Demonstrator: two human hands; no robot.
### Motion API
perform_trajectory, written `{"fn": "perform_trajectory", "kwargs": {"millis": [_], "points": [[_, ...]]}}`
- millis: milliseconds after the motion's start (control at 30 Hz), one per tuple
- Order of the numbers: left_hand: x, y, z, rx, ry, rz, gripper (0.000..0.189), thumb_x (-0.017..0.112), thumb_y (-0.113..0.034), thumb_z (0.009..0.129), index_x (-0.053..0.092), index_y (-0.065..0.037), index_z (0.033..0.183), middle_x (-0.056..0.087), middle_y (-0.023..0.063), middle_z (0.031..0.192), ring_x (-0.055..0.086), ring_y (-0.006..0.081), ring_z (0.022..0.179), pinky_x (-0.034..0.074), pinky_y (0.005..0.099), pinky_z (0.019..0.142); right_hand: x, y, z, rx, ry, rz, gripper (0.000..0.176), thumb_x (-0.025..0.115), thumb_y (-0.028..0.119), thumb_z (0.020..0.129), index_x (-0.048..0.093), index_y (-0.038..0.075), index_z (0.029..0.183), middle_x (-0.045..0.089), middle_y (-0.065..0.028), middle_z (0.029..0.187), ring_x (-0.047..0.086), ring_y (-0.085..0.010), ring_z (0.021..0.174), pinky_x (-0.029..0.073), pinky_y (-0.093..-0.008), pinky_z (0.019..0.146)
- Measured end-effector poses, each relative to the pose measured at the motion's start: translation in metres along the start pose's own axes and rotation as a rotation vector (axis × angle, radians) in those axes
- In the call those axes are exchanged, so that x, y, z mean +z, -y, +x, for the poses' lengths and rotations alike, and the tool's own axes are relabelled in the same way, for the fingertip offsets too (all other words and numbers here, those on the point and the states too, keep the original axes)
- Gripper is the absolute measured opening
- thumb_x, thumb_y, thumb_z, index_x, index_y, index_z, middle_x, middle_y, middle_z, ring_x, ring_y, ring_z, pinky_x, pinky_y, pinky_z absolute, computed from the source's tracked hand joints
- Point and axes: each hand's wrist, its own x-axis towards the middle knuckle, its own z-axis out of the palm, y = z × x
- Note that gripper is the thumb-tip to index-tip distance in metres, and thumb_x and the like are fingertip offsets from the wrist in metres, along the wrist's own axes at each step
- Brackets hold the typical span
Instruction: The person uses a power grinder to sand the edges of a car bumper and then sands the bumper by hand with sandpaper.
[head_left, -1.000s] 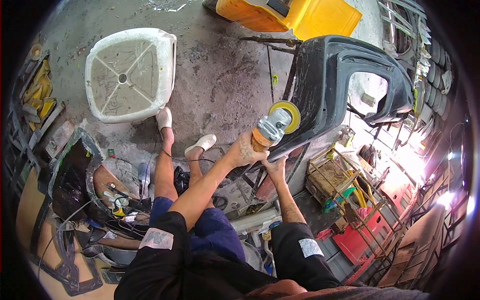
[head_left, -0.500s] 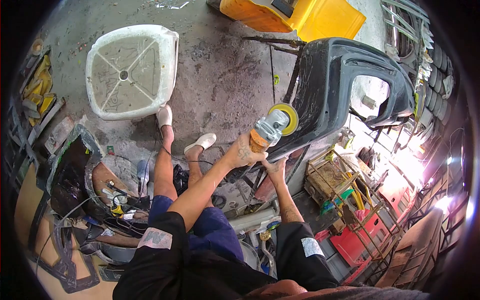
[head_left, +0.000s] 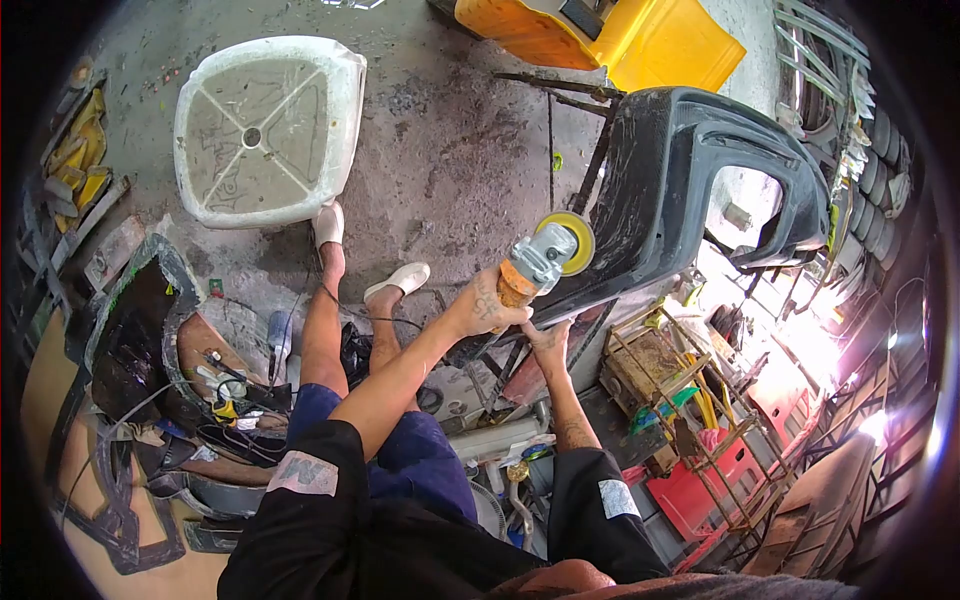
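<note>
My left hand (head_left: 484,304) is wrapped round the orange body of an angle grinder (head_left: 540,258). The grinder has a grey metal head and a round yellow-rimmed disc (head_left: 580,240). The disc sits against or very near the left part of a black car bumper (head_left: 640,200); contact cannot be made out. The bumper is scuffed with pale dust and has a large opening. Just below the grinder, my right hand (head_left: 549,345) grips the bumper's near edge, its fingers partly hidden.
A white plastic stool (head_left: 290,190) stands at upper left, by my foot. Yellow body panels (head_left: 670,50) lie behind the bumper. Black trim parts (head_left: 130,340) and tools pile up on the left. A rusty metal frame (head_left: 690,400) and red panels (head_left: 705,495) stand at right.
The view has shifted slightly, so the stool sits higher and the bumper a little lower and to the right. Both hands keep their grips, and the grinder stays almost in place.
</note>
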Motion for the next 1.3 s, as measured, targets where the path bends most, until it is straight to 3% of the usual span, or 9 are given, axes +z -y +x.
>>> {"fn": "perform_trajectory", "kwargs": {"millis": [133, 267, 333, 433, 533, 867, 967, 1033, 1300], "points": [[0.002, 0.003, 0.006, 0.165, -0.009, 0.154, 0.051, 0.083, -0.017, 0.077, 0.068, 0.000, 0.123, 0.073, 0.0052, 0.101, 0.067, 0.0146, 0.087, 0.055, 0.0333, 0.084, 0.000, 0.003, -0.001, 0.049, 0.026, 0.045, 0.107, 0.098, 0.034, 0.070, 0.038, -0.010, 0.147, 0.047, -0.0267, 0.143, 0.050, -0.0381, 0.132, 0.038, -0.0452, 0.116], [0.005, -0.002, 0.010, 0.151, -0.011, 0.109, 0.050, 0.083, -0.017, 0.077, 0.069, -0.001, 0.121, 0.073, 0.0042, 0.096, 0.066, 0.0143, 0.084, 0.055, 0.0329, 0.081, 0.001, 0.005, -0.004, 0.071, 0.009, 0.075, 0.102, 0.098, 0.032, 0.071, 0.040, -0.009, 0.145, 0.049, -0.0251, 0.141, 0.054, -0.0360, 0.128, 0.039, -0.0444, 0.115], [0.005, -0.005, 0.011, 0.085, -0.005, 0.109, 0.049, 0.082, -0.017, 0.076, 0.069, 0.000, 0.120, 0.073, 0.0041, 0.094, 0.065, 0.0139, 0.084, 0.055, 0.0329, 0.082, 0.003, 0.003, -0.005, -0.132, -0.067, -0.024, 0.079, 0.089, 0.027, 0.081, 0.049, -0.006, 0.140, 0.061, -0.0210, 0.133, 0.064, -0.0319, 0.118, 0.052, -0.0432, 0.103], [0.003, -0.009, 0.011, 0.045, 0.016, 0.099, 0.048, 0.083, -0.016, 0.076, 0.070, 0.000, 0.119, 0.072, 0.0040, 0.093, 0.065, 0.0132, 0.082, 0.055, 0.0326, 0.080, 0.002, 0.004, -0.005, -0.096, -0.047, -0.051, 0.076, 0.088, 0.025, 0.082, 0.050, -0.005, 0.139, 0.062, -0.0197, 0.132, 0.064, -0.0304, 0.118, 0.052, -0.0426, 0.102], [0.004, -0.006, 0.012, 0.103, 0.000, 0.109, 0.046, 0.082, -0.015, 0.076, 0.069, 0.000, 0.118, 0.071, 0.0034, 0.090, 0.064, 0.0118, 0.079, 0.054, 0.0315, 0.076, -0.001, 0.009, -0.002, 0.055, 0.031, 0.090, 0.096, 0.098, 0.029, 0.072, 0.041, -0.007, 0.141, 0.053, -0.0216, 0.137, 0.056, -0.0325, 0.124, 0.041, -0.0422, 0.113], [0.005, -0.008, 0.015, -0.020, 0.036, 0.028, 0.043, 0.081, -0.014, 0.077, 0.069, 0.001, 0.115, 0.070, 0.0029, 0.087, 0.064, 0.0116, 0.077, 0.054, 0.0309, 0.074, 0.001, 0.012, -0.003, -0.041, -0.023, 0.013, 0.096, 0.097, 0.030, 0.074, 0.042, -0.008, 0.143, 0.053, -0.0229, 0.139, 0.056, -0.0338, 0.126, 0.041, -0.0431, 0.113], [0.010, -0.008, 0.018, 0.273, -0.050, 0.072, 0.039, 0.081, -0.012, 0.078, 0.069, 0.000, 0.113, 0.069, 0.0019, 0.081, 0.061, 0.0105, 0.067, 0.052, 0.0300, 0.064, -0.001, 0.014, -0.004, 0.015, 0.010, 0.023, 0.096, 0.096, 0.030, 0.074, 0.044, -0.009, 0.143, 0.051, -0.0242, 0.142, 0.054, -0.0348, 0.128, 0.040, -0.0434, 0.114], [0.007, -0.017, 0.015, 0.016, 0.044, 0.015, 0.039, 0.081, -0.013, 0.078, 0.069, 0.000, 0.114, 0.069, 0.0019, 0.082, 0.061, 0.0108, 0.066, 0.052, 0.0304, 0.063, -0.001, 0.014, -0.006, -0.016, -0.013, -0.017, 0.093, 0.096, 0.029, 0.073, 0.047, -0.008, 0.143, 0.051, -0.0252, 0.143, 0.054, -0.0365, 0.129, 0.039, -0.0444, 0.114], [0.011, -0.014, 0.016, 0.076, 0.005, 0.034, 0.045, 0.083, -0.016, 0.076, 0.069, 0.000, 0.116, 0.070, 0.0027, 0.090, 0.064, 0.0122, 0.079, 0.054, 0.0316, 0.075, -0.002, 0.013, -0.003, -0.129, 0.001, -0.069, 0.083, 0.090, 0.028, 0.079, 0.047, -0.006, 0.141, 0.056, -0.0220, 0.135, 0.060, -0.0342, 0.124, 0.048, -0.0442, 0.107]]}}
